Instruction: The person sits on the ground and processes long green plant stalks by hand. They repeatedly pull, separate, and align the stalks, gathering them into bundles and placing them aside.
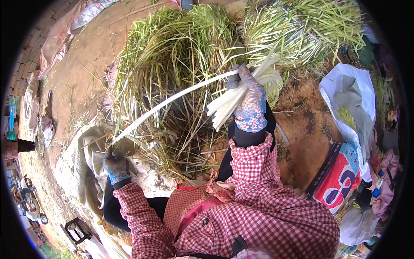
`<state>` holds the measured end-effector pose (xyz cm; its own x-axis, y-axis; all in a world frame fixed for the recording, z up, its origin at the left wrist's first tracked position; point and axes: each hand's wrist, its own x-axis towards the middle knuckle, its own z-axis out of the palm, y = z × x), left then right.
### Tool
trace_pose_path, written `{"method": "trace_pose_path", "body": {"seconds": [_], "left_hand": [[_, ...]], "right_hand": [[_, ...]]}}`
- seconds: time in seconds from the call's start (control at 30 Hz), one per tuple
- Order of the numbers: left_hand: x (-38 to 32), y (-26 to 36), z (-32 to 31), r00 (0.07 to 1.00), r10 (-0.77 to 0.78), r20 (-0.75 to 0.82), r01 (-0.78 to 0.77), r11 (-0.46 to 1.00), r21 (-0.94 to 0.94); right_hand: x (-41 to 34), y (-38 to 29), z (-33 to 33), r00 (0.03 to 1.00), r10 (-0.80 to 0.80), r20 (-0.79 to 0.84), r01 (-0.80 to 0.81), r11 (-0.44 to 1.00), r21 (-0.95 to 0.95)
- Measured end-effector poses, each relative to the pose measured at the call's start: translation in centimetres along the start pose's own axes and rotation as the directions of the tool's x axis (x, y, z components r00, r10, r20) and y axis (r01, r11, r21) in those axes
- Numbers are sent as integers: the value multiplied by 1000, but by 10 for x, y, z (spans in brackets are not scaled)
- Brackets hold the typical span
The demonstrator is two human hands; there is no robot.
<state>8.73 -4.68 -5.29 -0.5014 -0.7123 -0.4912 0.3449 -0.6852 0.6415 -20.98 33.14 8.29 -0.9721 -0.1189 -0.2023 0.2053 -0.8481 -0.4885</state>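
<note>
My right hand (248,95), in a blue floral work glove, grips a bundle of pale white stalks (224,108); their cut-looking ends point down and left. From this hand one long white stalk (174,98) bows down and left to my left hand (117,163). That hand, gloved alike, has its fingers closed at the stalk's lower end, where dry, straw-coloured strands hang. Between and beyond both hands lies a heap of long-leaved green plants (174,48), brownish and tangled toward me. A second leafy green heap (304,35) lies beyond my right hand.
A pale woven sack (82,162) lies beside my left hand. To the right are an open white bag (339,81) and a red and blue printed package (338,178). A black-framed stool (77,230) stands lower left. A parked scooter (32,202) is at the far left.
</note>
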Motion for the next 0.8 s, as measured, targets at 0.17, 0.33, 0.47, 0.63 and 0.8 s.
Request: {"method": "trace_pose_path", "body": {"seconds": [0.17,0.33,0.47,0.63,0.8], "left_hand": [[24,-28,-19,884,386,262,-358,199,912],[109,40,-164,876,478,63,-266,370,890],[62,-18,-31,916,395,67,-188,277,942],[-74,18,115,866,-69,495,-382,-731,566],[-174,-29,236,824,97,558,-539,440,718]], "right_hand": [[3,-15,-8,994,-32,109,25,997,68],[0,-26,5,990,18,140,-53,966,254],[10,-49,-23,951,-5,310,-80,962,259],[2,-17,-4,984,18,178,-26,999,40],[1,-9,-7,984,116,132,-107,992,-74]]}}
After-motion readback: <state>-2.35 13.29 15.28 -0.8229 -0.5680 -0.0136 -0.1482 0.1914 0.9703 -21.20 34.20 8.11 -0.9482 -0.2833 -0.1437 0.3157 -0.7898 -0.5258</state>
